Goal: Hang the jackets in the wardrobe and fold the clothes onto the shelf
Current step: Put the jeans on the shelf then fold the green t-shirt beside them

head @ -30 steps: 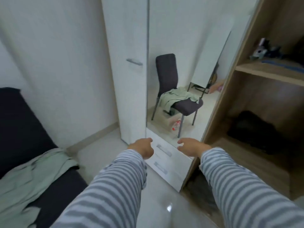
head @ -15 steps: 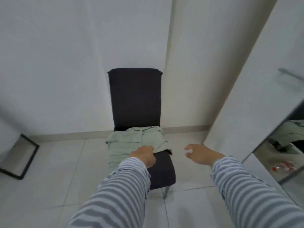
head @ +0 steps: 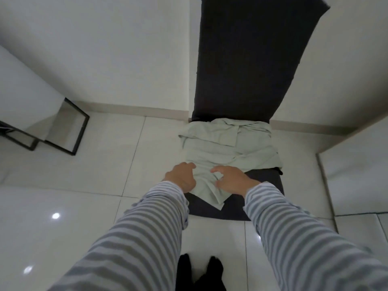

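Note:
A pale green garment [head: 226, 143] lies crumpled on the seat of a dark chair [head: 241, 59], straight ahead of me. Both my hands are down on its near part. My left hand [head: 181, 177] curls its fingers over the garment's left edge. My right hand [head: 230, 179] pinches a bunched fold between thumb and forefinger. A flap of the cloth hangs toward the seat's front edge, between my striped sleeves. Neither the wardrobe's inside nor its shelf is in view.
The chair stands against a white wall on a glossy tiled floor [head: 63, 206]. A black-framed table leg [head: 77, 131] is at the left. A white wardrobe panel [head: 357, 164] rises at the right. My feet in dark socks [head: 199, 271] are just short of the chair.
I turned from the wardrobe to the chair and came closer. Both hands dropped onto the green garment and took hold of its near part.

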### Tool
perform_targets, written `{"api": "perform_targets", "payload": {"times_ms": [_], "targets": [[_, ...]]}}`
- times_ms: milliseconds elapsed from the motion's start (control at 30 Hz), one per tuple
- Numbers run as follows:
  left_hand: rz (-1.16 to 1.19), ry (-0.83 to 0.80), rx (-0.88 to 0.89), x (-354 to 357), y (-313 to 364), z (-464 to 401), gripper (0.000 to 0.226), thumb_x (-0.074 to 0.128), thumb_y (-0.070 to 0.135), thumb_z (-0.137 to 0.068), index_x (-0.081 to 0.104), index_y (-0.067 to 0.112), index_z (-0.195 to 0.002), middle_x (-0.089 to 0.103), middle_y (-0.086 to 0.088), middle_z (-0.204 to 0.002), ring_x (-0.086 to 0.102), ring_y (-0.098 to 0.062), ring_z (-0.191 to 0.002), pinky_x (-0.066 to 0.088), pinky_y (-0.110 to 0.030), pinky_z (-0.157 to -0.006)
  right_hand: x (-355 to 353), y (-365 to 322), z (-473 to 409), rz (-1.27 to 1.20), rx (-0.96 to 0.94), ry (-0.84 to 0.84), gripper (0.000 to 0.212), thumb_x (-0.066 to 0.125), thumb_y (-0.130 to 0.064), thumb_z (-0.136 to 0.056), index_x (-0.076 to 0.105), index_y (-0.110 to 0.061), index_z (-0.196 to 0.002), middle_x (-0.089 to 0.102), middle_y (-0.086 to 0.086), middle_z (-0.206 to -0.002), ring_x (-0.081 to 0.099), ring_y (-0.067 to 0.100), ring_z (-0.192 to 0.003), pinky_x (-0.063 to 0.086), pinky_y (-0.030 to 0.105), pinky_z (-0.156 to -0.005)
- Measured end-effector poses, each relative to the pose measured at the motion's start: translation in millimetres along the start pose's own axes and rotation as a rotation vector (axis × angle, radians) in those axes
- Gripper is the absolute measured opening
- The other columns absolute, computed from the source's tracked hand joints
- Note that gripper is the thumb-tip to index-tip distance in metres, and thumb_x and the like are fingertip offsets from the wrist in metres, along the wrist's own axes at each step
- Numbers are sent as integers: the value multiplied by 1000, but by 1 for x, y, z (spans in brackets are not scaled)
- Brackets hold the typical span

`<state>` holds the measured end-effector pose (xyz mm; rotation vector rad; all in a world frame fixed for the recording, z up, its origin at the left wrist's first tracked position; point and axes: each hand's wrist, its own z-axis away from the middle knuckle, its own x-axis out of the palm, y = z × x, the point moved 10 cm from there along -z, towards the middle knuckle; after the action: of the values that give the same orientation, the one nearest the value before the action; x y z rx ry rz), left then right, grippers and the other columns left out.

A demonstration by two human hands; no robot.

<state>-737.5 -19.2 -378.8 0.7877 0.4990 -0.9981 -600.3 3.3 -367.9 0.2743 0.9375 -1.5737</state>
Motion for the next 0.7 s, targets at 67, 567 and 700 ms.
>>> {"api": "perform_targets", "payload": {"times_ms": [67,567,700], "targets": [[16,-2,-6,17,-15,-22,58,50,15,-89,34,23,-144,35,-2,-147,36,-24,-135,33,-42,-111,22,3,-30,34,-6,-18,46,55,-19,-92,47,-29,-136,45,4,-142,47,21,-126,37,28,-104],[-59,304,32,84,-63,-122,24,69,27,-82,61,25,-104,45,2,-119,56,-25,-102,48,-40,-83,87,39,-136,163,-157,466,21,70,-40,-77,67,-30,-96,50,-10,-120,40,18,-118,31,33,-94],[-261,342,64,66,-42,-105,19,47,33,-95,53,25,-112,55,2,-119,47,-22,-115,36,-38,-90,76,25,-126,147,-159,332,10,62,-30,-87,63,-24,-95,65,-5,-104,56,22,-105,37,35,-94]]}}
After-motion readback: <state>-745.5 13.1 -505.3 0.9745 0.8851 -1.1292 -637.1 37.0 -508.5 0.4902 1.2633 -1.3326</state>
